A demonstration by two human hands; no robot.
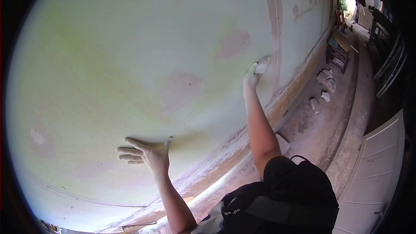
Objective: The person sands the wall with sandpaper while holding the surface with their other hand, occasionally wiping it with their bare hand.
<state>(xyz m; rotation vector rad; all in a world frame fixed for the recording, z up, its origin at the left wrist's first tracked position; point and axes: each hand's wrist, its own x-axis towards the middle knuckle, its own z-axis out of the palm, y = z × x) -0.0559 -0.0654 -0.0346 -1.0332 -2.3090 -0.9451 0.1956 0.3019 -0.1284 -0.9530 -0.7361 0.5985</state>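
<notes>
A large pale green wall (130, 60) with pinkish-brown patches fills most of the view. My left hand (149, 152) lies against its lower part, fingers spread and dusted with white powder, holding nothing. Farther along to the right, my right hand (251, 78) is raised to the wall, also whitened with dust. Its fingers are closed on a small flat pale piece (261, 66), held close to the wall surface; I cannot tell its exact kind. Just beyond that hand runs a long brown vertical strip (274, 17). A round brownish patch (181, 87) lies between my two hands.
Along the wall's foot runs a rough, bare brown band (277, 108). On the concrete floor (303, 130) lie several dusty whitish lumps (326, 80). A small wooden stand (337, 58) is farther off by the wall. A pale panelled door (368, 182) is at right.
</notes>
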